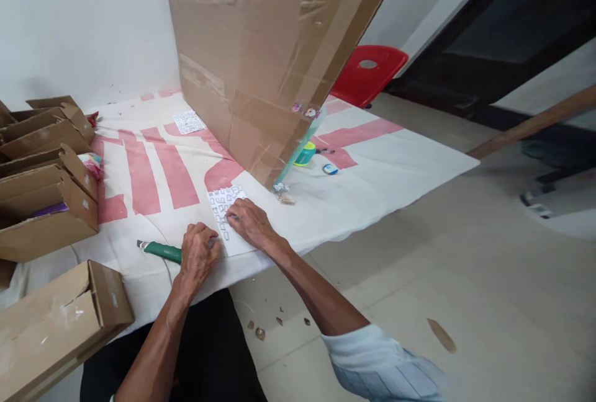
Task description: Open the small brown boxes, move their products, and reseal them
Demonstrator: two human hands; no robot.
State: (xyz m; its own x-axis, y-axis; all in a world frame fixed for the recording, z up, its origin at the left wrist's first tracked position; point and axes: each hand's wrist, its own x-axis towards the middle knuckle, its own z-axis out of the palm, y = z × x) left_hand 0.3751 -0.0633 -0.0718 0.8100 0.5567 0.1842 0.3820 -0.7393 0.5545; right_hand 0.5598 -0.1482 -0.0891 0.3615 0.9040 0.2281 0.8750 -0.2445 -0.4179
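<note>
A white sheet of paper (236, 245) with rows of small box-like shapes drawn on it lies at the table's front edge. My right hand (251, 223) rests on the sheet, its fingers pinched around a thin grey pen-like thing, mostly hidden. Just left of the sheet, my left hand (200, 250) lies on the cloth with curled fingers. A small grey bit shows at its fingertips, too hidden to name. Beside that hand is a green utility knife (161, 250), its blade end pointing left and its other end behind the hand.
A large cardboard panel (261, 61) stands upright across the table (400, 160). Open cardboard boxes (51, 228) and a closed carton (51, 334) line the left side. A second marked sheet (189, 122), a tape roll (330, 169) and a red chair (372, 73) are farther off.
</note>
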